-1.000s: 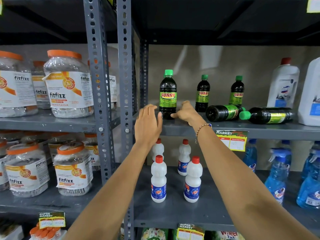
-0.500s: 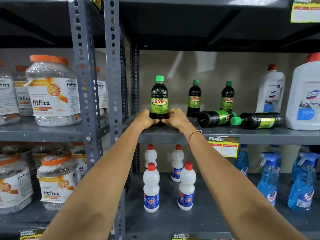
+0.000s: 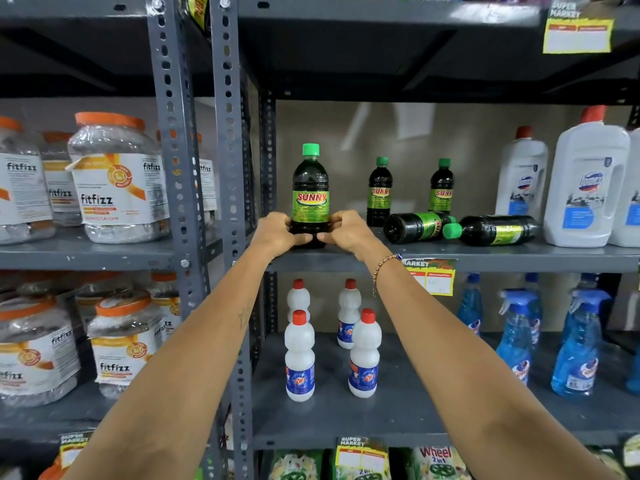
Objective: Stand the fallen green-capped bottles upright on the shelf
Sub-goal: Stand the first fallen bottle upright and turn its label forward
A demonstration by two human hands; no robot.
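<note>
A dark Sunny bottle with a green cap stands upright at the front left of the grey shelf. My left hand and my right hand grip its base from either side. Two more green-capped bottles stand upright behind, one in the middle and one further right. Two bottles lie on their sides: one with its base toward me, another with its green cap pointing left.
Large white jugs stand at the right end of the same shelf. Below are white red-capped bottles and blue spray bottles. A perforated steel upright borders the shelf on the left, with fitfizz jars beyond.
My left hand rose from below the shelf edge and closed on the front bottle's base beside my right hand. Both hands now hold that bottle upright; the view has shifted closer.
</note>
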